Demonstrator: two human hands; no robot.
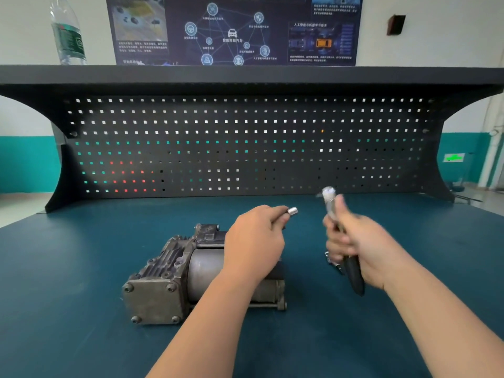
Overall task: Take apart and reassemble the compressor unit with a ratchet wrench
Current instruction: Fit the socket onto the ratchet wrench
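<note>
My left hand [255, 238] pinches a small socket [292, 211]; my right hand [351, 238] has its grip wrapped around the ratchet wrench [353, 271], above the surface [81, 255] beside the compressor unit [174, 276].

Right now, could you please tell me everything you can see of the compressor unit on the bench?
The compressor unit is a grey, worn-looking metal assembly lying on the blue-green bench top. It has a ribbed, finned housing, a smooth cylindrical body, and a square end plate with a bolt at each corner facing the camera. The left forearm hides part of its right side. Neither hand appears to touch it.
</note>
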